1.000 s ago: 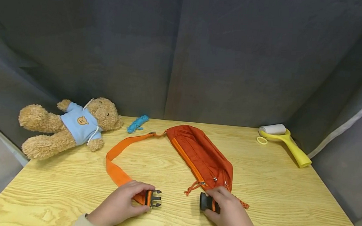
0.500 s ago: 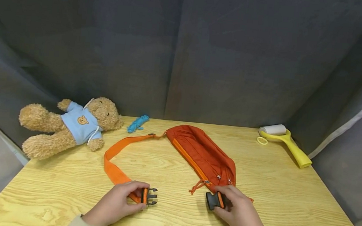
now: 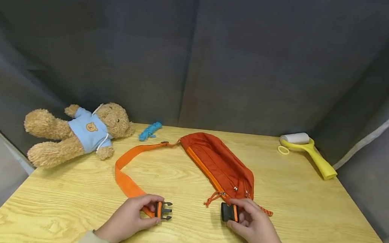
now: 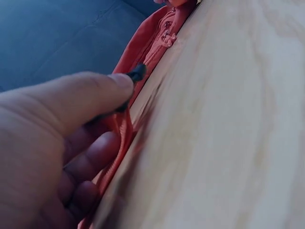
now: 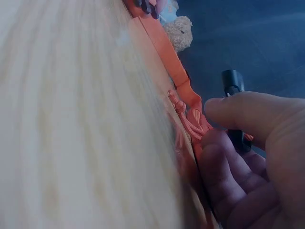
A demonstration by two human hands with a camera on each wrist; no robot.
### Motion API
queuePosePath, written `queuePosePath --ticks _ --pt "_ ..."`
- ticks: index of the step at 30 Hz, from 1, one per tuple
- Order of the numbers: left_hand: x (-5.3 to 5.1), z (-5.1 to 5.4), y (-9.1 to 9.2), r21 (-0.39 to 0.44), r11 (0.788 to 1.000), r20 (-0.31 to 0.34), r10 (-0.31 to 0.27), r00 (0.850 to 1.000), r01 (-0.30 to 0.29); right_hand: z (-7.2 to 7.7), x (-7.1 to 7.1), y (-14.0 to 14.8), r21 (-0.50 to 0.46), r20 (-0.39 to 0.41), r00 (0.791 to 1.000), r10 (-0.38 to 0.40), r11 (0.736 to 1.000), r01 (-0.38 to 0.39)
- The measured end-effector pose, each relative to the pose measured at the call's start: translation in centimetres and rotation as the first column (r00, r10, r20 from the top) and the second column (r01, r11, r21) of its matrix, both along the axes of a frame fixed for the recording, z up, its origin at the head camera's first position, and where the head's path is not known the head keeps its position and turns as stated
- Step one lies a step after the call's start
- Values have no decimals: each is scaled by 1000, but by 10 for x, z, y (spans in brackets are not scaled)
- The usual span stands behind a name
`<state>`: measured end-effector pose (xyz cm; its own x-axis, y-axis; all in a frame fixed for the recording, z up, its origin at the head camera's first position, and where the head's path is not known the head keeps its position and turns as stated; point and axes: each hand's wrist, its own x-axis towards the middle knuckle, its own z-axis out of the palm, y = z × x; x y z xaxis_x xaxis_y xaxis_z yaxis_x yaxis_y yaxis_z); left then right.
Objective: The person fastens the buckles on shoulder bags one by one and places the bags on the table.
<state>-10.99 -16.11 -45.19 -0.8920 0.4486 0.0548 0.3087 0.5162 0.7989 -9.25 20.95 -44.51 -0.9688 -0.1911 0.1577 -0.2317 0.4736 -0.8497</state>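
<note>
A red waist bag [image 3: 218, 164] lies on the table with its orange strap [image 3: 127, 165] curving round to the left. My left hand [image 3: 131, 217] pinches the black prong half of the buckle [image 3: 166, 210] between thumb and fingers, the prongs pointing right. Across a gap, my right hand [image 3: 258, 227] grips the black socket half [image 3: 227, 212], its mouth facing left. The two halves are apart. In the left wrist view the thumb presses on the prong half [image 4: 137, 74]; the right wrist view has the socket half [image 5: 232, 83] above the thumb.
A teddy bear [image 3: 93, 131] in a blue shirt lies at the back left, beside a blue cord bundle [image 3: 150, 131]. A yellow slingshot-shaped handle [image 3: 320, 160] with a white roll [image 3: 295, 138] and a yellow ring [image 3: 283, 150] lie at the back right. Dark cloth walls surround the table [image 3: 309, 220].
The right hand has shifted right with the socket half, widening the gap, and the bag's near end moved along. The left hand drew slightly left, then came back. Both hands keep their holds.
</note>
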Motion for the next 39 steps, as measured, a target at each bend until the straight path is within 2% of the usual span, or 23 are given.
queuePosePath --ticks 6,12,19,29,39 --pt "1 3 4 -94 995 -25 -17 1000 14 -5 -3 0 -19 -47 998 36 999 -37" --pt "1 5 6 -124 992 -59 -36 998 29 -7 -4 1 -59 -41 998 44 997 -47" --pt "2 3 6 -91 996 -37 -22 999 19 -7 -4 2 -77 -18 999 44 996 -45" --pt "1 -2 9 -44 999 -49 -5 999 3 -9 -2 0 -55 -77 996 45 997 -50" --pt "2 -2 15 -10 1000 -50 -6 999 5 -9 -2 -2 -50 -88 995 55 997 -60"
